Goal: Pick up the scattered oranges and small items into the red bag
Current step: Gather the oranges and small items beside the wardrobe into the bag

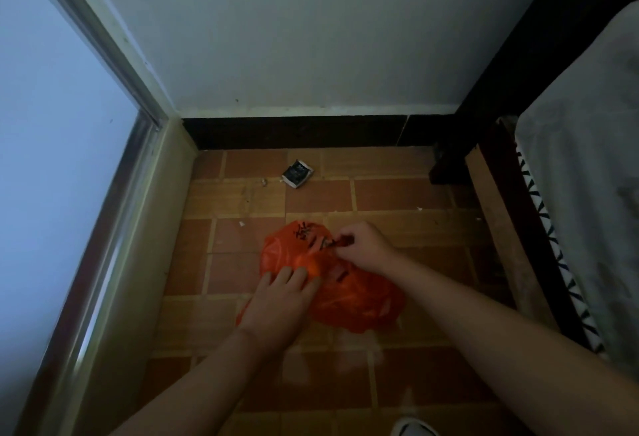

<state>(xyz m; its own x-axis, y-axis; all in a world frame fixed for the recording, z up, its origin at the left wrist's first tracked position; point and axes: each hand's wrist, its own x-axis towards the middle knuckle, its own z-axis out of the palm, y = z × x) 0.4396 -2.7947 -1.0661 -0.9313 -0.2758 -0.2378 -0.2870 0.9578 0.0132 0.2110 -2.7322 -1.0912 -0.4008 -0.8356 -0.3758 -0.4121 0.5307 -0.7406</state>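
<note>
Bag [349, 292] lay centre frame on tile. Left hand [280, 304] pressed flat, fingers spread, on its lower-left side near an orange [313, 268]. Right hand [363, 245] pinched the bag's handle, upper right. Dark packet [297, 173] sat well apart, upper centre, roughly midway between both hands.

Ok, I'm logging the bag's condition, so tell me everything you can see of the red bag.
The red bag is thin, crinkly plastic with dark print near its top, lying slumped and bulging on the tiled floor. The left hand rests on its near side with straight fingers; the right hand pinches a handle at its top. Contents can't be made out clearly.
</note>
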